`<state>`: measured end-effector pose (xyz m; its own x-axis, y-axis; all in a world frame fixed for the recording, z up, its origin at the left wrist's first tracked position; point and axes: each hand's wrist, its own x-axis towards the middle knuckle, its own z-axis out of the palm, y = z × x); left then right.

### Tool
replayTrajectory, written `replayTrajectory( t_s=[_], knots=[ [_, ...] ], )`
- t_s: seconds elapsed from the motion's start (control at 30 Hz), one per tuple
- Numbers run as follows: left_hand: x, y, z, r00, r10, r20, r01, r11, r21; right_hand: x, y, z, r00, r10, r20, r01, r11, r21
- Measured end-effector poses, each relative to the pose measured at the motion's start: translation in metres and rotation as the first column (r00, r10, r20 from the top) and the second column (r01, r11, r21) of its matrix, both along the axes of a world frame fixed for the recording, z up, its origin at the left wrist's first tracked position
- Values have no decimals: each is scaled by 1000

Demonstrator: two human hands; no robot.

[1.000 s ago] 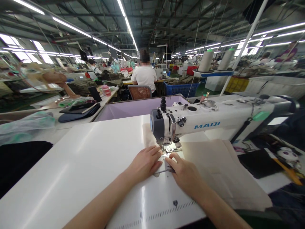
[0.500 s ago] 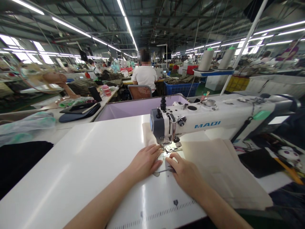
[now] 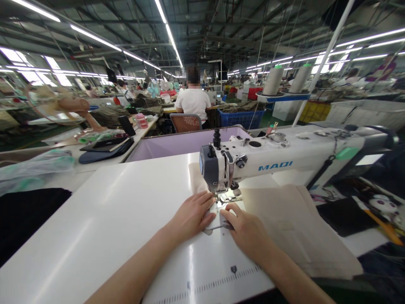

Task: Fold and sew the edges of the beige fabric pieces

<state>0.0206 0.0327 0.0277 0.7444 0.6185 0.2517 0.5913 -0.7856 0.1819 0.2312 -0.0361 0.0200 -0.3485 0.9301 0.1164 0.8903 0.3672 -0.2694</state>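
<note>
While left hand [image 3: 193, 213] lies flat, fingers extended, near sewing machine [image 3: 249, 158], right hand [image 3: 244, 227] is half-curled; cannot tell its hold.

From afar I make out a smooth, glossy surface [image 3: 95, 211], matt cloth [image 3: 284, 219], a sewing machine [image 3: 275, 150] in smooth painted metal, and a plastic basket [image 3: 242, 119].

We were in a sewing factory, a vast one! A sewing machine [image 3: 272, 158] stood at the right of our white table [image 3: 104, 202], thread cones [image 3: 272, 82] past its far right corner; beyond the far edge sat a co-worker [image 3: 192, 102], near a blue crate [image 3: 242, 120] of cloth [image 3: 248, 107], strip lights [image 3: 174, 43] racing under girders [image 3: 234, 21]!
</note>
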Motion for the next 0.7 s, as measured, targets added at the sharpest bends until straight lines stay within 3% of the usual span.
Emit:
replayTrajectory(
  t_s=[0.33,0.43,0.53,0.7],
  knots=[
    [4,-5,9,996,58,-63,-59,998,-14,2,0,0,999,6,-44,-6,1000,8],
    [12,-18,19,984,119,-132,-122,992,-18,5,-3,3,996,-5,-84,3,1000,-16],
    [19,-39,27,982,96,-166,-107,992,-64,9,-9,6,993,-22,-118,17,999,-41],
    [21,-63,22,986,52,-161,-67,994,-90,10,-18,2,980,11,-198,-17,999,-32]
  ],
)
